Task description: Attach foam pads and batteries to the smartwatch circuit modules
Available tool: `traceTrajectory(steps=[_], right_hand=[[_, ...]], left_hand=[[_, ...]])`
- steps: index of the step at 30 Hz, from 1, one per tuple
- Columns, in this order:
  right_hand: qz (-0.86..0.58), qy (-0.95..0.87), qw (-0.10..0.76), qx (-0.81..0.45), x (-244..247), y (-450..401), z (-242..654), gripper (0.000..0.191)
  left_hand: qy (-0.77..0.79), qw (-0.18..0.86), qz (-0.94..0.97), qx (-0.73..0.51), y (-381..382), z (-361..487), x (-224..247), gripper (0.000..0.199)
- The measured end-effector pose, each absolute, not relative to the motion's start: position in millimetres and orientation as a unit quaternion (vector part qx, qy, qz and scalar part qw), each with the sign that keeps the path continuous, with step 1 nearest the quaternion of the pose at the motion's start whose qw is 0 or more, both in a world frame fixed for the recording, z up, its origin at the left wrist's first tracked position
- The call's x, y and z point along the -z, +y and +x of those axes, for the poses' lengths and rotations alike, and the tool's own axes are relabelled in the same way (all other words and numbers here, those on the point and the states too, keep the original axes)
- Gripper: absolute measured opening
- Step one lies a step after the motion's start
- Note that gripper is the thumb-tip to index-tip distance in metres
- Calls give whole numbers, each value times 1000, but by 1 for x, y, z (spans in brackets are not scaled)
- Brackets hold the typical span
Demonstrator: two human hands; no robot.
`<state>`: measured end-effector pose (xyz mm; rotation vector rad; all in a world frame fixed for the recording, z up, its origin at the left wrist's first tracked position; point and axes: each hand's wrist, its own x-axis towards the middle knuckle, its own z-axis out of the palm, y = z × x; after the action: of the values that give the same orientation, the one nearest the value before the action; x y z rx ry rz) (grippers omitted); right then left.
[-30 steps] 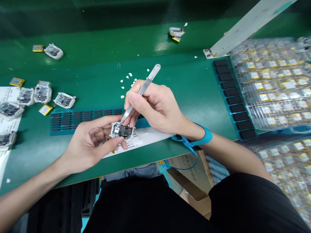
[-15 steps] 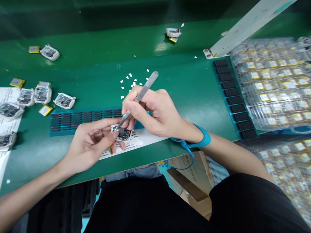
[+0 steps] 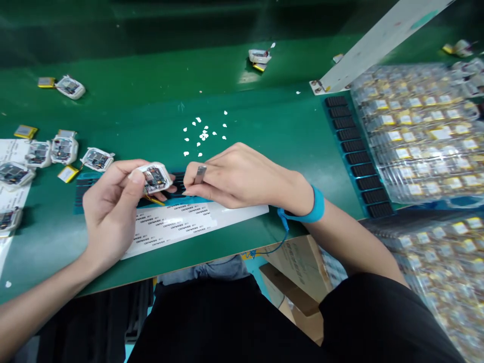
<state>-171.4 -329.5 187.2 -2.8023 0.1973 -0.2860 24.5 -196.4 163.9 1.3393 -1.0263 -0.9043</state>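
Note:
My left hand [image 3: 115, 201] is closed on a small white housing with a circuit board [image 3: 156, 177], its open side facing up. Part of a yellow-edged battery [image 3: 154, 199] shows below that housing. To its right, my right hand [image 3: 242, 174] is curled palm-down around metal tweezers [image 3: 200, 174]; only their flat end shows and the tips are hidden. A blue wrist strap [image 3: 316, 204] circles my right wrist. Beneath both hands lies a blue-backed sheet of black foam strips [image 3: 180, 182], partly covered. White backing paper with printed lettering [image 3: 166, 224] is in front of it.
Small white round stickers [image 3: 204, 135] lie scattered behind my hands. Several open housings [image 3: 97, 159] with batteries [image 3: 68, 174] are at the left. Another housing [image 3: 259, 56] sits at the back. A second foam strip sheet [image 3: 357, 158] and stacked clear trays [image 3: 419, 136] are at the right, near a white post [image 3: 374, 50].
My left hand has lifted the housing up and left, away from the tweezers. My right hand has turned palm-down, with the tweezers now mostly hidden in it.

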Motion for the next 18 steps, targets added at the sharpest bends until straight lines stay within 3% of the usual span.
traceTrajectory(steps=[4, 9, 18], right_hand=[[-981, 78, 138, 115, -187, -328, -172, 50], [-984, 76, 126, 98, -189, -331, -175, 48], [-984, 82, 134, 88, -190, -336, -177, 44]], left_hand=[[-593, 473, 577, 303, -183, 27, -162, 16], [-821, 347, 406, 202, -188, 27, -158, 23], [-886, 286, 337, 141, -197, 33, -152, 27]])
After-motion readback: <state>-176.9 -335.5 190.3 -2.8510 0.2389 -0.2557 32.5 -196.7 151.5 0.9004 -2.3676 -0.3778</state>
